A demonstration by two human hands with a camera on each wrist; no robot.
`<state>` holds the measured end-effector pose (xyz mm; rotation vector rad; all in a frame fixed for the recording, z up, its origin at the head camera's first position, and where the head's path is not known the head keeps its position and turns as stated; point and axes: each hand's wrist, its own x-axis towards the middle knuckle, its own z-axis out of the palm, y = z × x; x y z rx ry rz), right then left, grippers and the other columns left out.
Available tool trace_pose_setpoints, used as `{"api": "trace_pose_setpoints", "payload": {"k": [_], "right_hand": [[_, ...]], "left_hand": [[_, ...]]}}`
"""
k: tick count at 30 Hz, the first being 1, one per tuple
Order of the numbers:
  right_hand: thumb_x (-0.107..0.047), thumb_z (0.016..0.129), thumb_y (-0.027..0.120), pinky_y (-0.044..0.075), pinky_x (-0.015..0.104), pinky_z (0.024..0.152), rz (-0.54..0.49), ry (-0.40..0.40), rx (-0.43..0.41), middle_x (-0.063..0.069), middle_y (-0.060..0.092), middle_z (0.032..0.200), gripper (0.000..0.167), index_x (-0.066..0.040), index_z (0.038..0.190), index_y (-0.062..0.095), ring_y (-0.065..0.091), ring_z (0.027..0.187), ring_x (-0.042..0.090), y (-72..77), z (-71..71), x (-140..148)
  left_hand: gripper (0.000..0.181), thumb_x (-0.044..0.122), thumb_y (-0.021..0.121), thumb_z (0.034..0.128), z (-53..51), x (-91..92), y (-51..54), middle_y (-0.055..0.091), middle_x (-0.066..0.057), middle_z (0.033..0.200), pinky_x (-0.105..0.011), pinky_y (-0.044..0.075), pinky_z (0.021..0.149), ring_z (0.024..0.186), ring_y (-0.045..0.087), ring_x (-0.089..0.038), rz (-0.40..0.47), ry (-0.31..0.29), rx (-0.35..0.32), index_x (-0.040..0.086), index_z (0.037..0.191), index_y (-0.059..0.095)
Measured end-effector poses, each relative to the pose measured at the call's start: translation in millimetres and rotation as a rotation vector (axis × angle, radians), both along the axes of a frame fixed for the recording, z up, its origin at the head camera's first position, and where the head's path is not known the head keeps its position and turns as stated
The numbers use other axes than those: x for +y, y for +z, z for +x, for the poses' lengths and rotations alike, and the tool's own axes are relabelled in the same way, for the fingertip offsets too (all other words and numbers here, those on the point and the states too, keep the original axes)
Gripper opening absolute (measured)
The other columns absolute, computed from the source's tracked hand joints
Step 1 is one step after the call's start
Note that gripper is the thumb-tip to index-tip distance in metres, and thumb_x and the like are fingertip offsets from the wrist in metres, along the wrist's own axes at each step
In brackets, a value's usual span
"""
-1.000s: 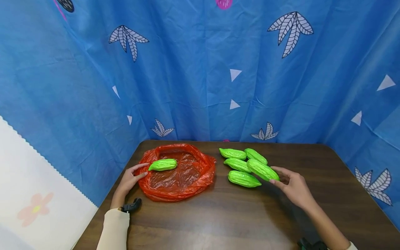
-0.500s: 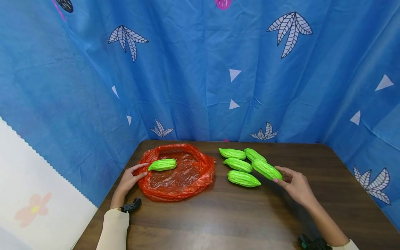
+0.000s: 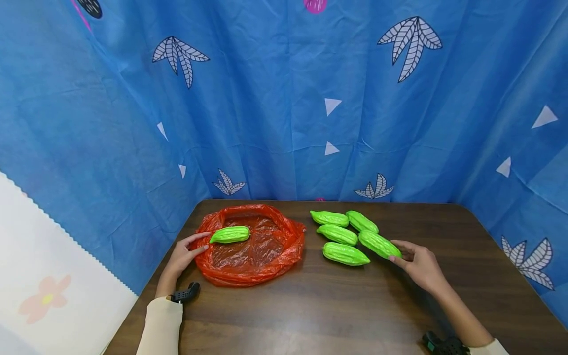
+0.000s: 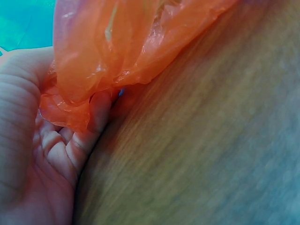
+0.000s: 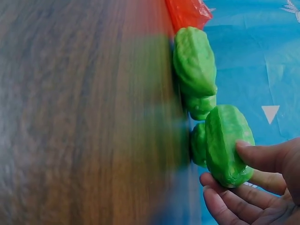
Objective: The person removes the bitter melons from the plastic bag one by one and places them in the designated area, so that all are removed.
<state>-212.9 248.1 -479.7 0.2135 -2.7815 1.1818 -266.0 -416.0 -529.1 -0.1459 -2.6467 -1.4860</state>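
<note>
A green bitter gourd (image 3: 379, 244) is held at its near end by my right hand (image 3: 419, 264), between thumb and fingers. In the right wrist view the gourd (image 5: 226, 140) appears raised off the table, the thumb lying along its side. Several more bitter gourds (image 3: 345, 254) lie close together just to its left. My left hand (image 3: 181, 256) pinches the left rim of a red plastic bag (image 3: 248, 278), which is spread open. Crumpled film of the bag (image 4: 108, 51) shows between thumb and fingers in the left wrist view. One bitter gourd (image 3: 230, 234) sits at the bag's left part.
The dark wooden table (image 3: 284, 320) runs up to a blue patterned curtain (image 3: 288, 98) behind and at both sides. A white cloth with a flower print (image 3: 49, 276) hangs at the left edge.
My right hand has shifted the held bitter gourd slightly to the right, away from the others, and lowered it a little. The left hand stays at the bag's rim.
</note>
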Motion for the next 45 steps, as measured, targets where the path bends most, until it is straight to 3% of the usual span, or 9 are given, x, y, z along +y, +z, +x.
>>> {"api": "trace_pose_setpoints", "payload": {"k": [9, 16, 19, 28, 35, 37, 41, 45], "right_hand": [[-0.012, 0.093, 0.073, 0.059, 0.044, 0.071, 0.014, 0.004, -0.003, 0.035, 0.062, 0.125, 0.049, 0.006, 0.137, 0.058, 0.068, 0.102, 0.047, -4.3, -1.0, 4.3], [-0.015, 0.094, 0.074, 0.059, 0.042, 0.069, 0.022, 0.022, -0.009, 0.036, 0.061, 0.125, 0.051, 0.008, 0.136, 0.058, 0.068, 0.1, 0.046, -5.0, -0.4, 5.7], [-0.016, 0.094, 0.074, 0.059, 0.044, 0.069, 0.026, 0.029, -0.011, 0.036, 0.06, 0.126, 0.051, 0.009, 0.136, 0.057, 0.068, 0.099, 0.046, -4.9, 0.2, 6.2], [-0.017, 0.094, 0.074, 0.058, 0.045, 0.07, 0.037, 0.031, -0.015, 0.036, 0.061, 0.126, 0.051, 0.009, 0.136, 0.058, 0.068, 0.099, 0.046, -5.3, -0.2, 7.9], [-0.019, 0.093, 0.075, 0.057, 0.049, 0.073, 0.063, 0.022, 0.008, 0.033, 0.065, 0.121, 0.051, 0.008, 0.133, 0.06, 0.066, 0.103, 0.049, -7.4, 0.1, 8.0], [-0.019, 0.093, 0.076, 0.057, 0.048, 0.072, 0.064, 0.019, 0.011, 0.033, 0.065, 0.121, 0.051, 0.009, 0.133, 0.06, 0.066, 0.102, 0.049, -7.7, -0.2, 8.2], [-0.02, 0.093, 0.076, 0.057, 0.041, 0.067, 0.056, 0.013, 0.002, 0.033, 0.064, 0.121, 0.051, 0.008, 0.133, 0.06, 0.068, 0.098, 0.045, -8.2, -0.4, 7.8], [-0.02, 0.092, 0.076, 0.056, 0.033, 0.062, 0.045, 0.014, -0.018, 0.033, 0.063, 0.124, 0.052, 0.008, 0.133, 0.06, 0.071, 0.092, 0.038, -8.1, -0.4, 6.7]], "left_hand": [[0.049, 0.021, 0.071, 0.0971, 1.5, 1.4, 2.6, 0.052, -0.022, 0.147, -0.012, 0.039, 0.091, 0.137, 0.045, -0.039, 0.0, 0.0, 0.004, 0.007, 0.142, 0.059], [0.047, 0.01, 0.068, 0.0972, 18.8, 20.3, 34.0, 0.05, -0.029, 0.146, -0.013, 0.042, 0.09, 0.135, 0.045, -0.045, 0.01, -0.014, -0.023, -0.003, 0.141, 0.057], [0.046, 0.01, 0.069, 0.0969, 22.0, 22.9, 37.9, 0.05, -0.029, 0.145, -0.011, 0.042, 0.088, 0.134, 0.045, -0.044, 0.023, -0.018, -0.02, -0.003, 0.14, 0.058], [0.047, 0.009, 0.068, 0.0971, 19.0, 20.6, 34.4, 0.051, -0.03, 0.145, -0.012, 0.043, 0.087, 0.132, 0.047, -0.044, 0.02, -0.02, -0.016, -0.004, 0.141, 0.057], [0.049, 0.017, 0.07, 0.097, 4.1, 5.2, 7.0, 0.051, -0.025, 0.146, -0.012, 0.041, 0.089, 0.135, 0.045, -0.041, 0.021, -0.007, -0.008, 0.003, 0.142, 0.059], [0.049, 0.021, 0.071, 0.0967, 2.3, 2.8, 3.7, 0.052, -0.022, 0.147, -0.012, 0.04, 0.09, 0.136, 0.045, -0.037, 0.007, 0.001, -0.006, 0.006, 0.142, 0.059], [0.049, 0.021, 0.071, 0.0967, 2.5, 3.2, 4.3, 0.052, -0.022, 0.146, -0.011, 0.039, 0.091, 0.136, 0.045, -0.037, 0.007, 0.002, -0.004, 0.006, 0.142, 0.059], [0.048, 0.012, 0.07, 0.0969, 5.9, 8.8, 12.8, 0.05, -0.027, 0.146, -0.011, 0.041, 0.089, 0.135, 0.044, -0.043, 0.033, -0.014, -0.009, 0.0, 0.142, 0.058]]}}
